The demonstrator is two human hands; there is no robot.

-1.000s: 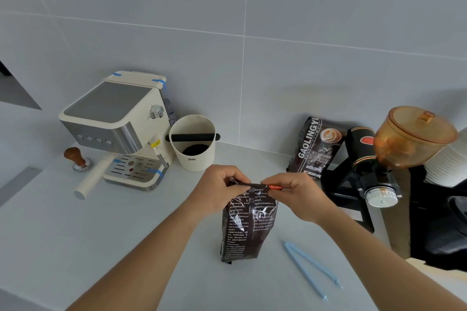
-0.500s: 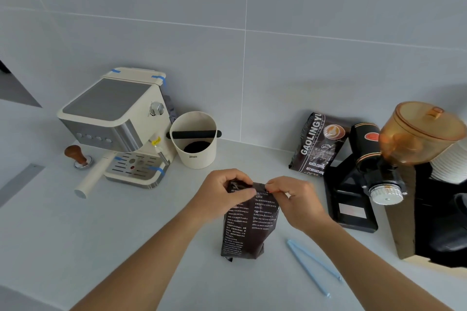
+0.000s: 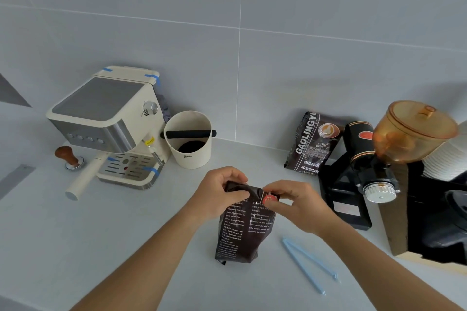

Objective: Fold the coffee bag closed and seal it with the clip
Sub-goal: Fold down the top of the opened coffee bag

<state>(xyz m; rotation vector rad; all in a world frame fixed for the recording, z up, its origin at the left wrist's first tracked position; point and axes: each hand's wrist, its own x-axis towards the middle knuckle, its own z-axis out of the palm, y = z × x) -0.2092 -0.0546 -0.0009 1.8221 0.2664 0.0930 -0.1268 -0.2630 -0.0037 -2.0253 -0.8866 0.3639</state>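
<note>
A dark coffee bag (image 3: 243, 230) with white print stands upright on the grey counter in front of me. My left hand (image 3: 219, 190) pinches the left end of its top edge, and my right hand (image 3: 293, 202) pinches the right end, where a red mark shows. The top of the bag is rolled over between my fingers. A long light-blue clip (image 3: 307, 264) lies open in a V on the counter, just right of the bag and untouched.
A cream espresso machine (image 3: 111, 124) with a tamper (image 3: 68, 156) sits at the back left, and a cream knock box (image 3: 189, 139) beside it. A second coffee bag (image 3: 313, 144) leans on the wall. A black grinder (image 3: 374, 159) with an amber hopper stands right.
The top of the bag has been rolled further down between my hands, and its top edge sits lower. The clip has not moved.
</note>
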